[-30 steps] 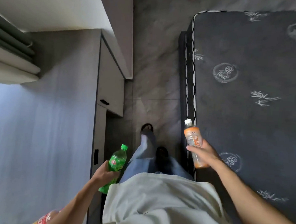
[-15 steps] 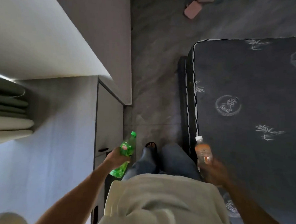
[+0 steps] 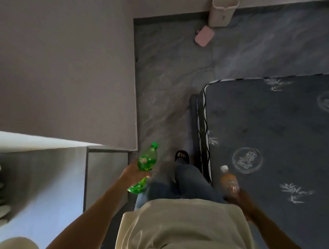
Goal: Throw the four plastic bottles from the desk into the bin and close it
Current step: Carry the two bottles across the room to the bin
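Up at the far wall stands the bin [image 3: 224, 10], pale and upright, and whether its top is open or what lies inside cannot be told from here; just in front of it a flat pink piece [image 3: 204, 36] lies on the grey floor [image 3: 171, 82]. The left hand [image 3: 134, 173] has its fingers wrapped tight round the green bottle [image 3: 146, 166], cap tilted up and away, held over the floor just beside the desk's near corner [image 3: 107, 178]. The right hand [image 3: 238, 199] grips the orange bottle [image 3: 229, 182] low on its body, white cap up, fingers closed but blurred, right over the mattress edge [image 3: 206, 145]. Between wall and dark mattress [image 3: 274, 130] runs a narrow strip of floor, one sandalled foot [image 3: 182, 156] planted on it.
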Motion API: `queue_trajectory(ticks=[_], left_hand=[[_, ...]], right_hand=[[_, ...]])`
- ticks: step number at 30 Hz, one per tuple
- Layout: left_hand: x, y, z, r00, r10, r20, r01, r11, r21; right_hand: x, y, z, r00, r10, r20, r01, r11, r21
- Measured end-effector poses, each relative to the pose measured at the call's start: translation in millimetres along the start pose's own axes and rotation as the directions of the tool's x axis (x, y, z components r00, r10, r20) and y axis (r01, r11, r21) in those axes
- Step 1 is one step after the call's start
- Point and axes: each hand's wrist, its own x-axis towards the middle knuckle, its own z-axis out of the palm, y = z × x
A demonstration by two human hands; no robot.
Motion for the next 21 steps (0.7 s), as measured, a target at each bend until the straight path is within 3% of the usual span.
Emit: queue_trajectory(ticks=[3,5,12,17,21], left_hand=[[12,2,-19,0.997,-0.069,0.014,0.070,0.996,-0.050],[16,0,-30,0.990,-0.143,-0.003,0.143,0.989,-0.031],[46,14,-66,0.951,-0.306,0.046,0.308,0.948,-0.080],[105,65,-118,0.949,-0.291,0.124,0.306,0.943,-0.130],[151,137,-170,0.972,-0.210,0.109,0.212,0.977,-0.003]], right_hand=[[35,-64,-26,1.000,-0.001,0.030,0.005,0.990,-0.140],[61,-119,-42,0.996,-0.088,-0.001,0.086,0.979,-0.184],[122,-263,-69,0.972,-0.231,0.052,0.235,0.965,-0.112],[163,-315,-79,0.984,-0.175,0.041,0.180,0.970,-0.165],[178,-329,-94,0.996,-0.083,-0.022,0.079,0.986,-0.150]])
